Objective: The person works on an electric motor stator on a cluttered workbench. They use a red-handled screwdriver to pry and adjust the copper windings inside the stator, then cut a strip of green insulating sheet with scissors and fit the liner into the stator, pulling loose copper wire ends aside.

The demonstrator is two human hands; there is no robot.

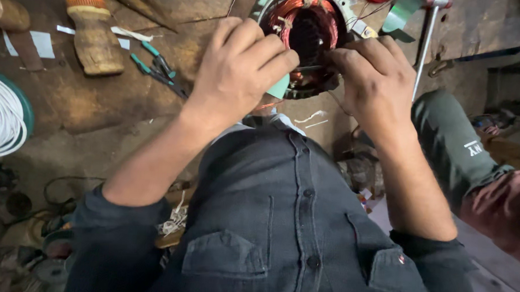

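Left hand (239,70), right hand (374,81) — both pinching copper winding (328,22) at stator (299,87) rim — mid-tucking; steady, gentle pressing next, probably.

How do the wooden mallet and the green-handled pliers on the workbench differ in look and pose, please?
The wooden mallet is thick, brown and rough, with an orange-ringed end; the green-handled pliers are thin, dark metal with green grips. The mallet lies nearly straight up the picture, the pliers slant, handles toward it. The mallet is far bulkier than the pliers. Both rest untouched on the workbench, left of the left hand.
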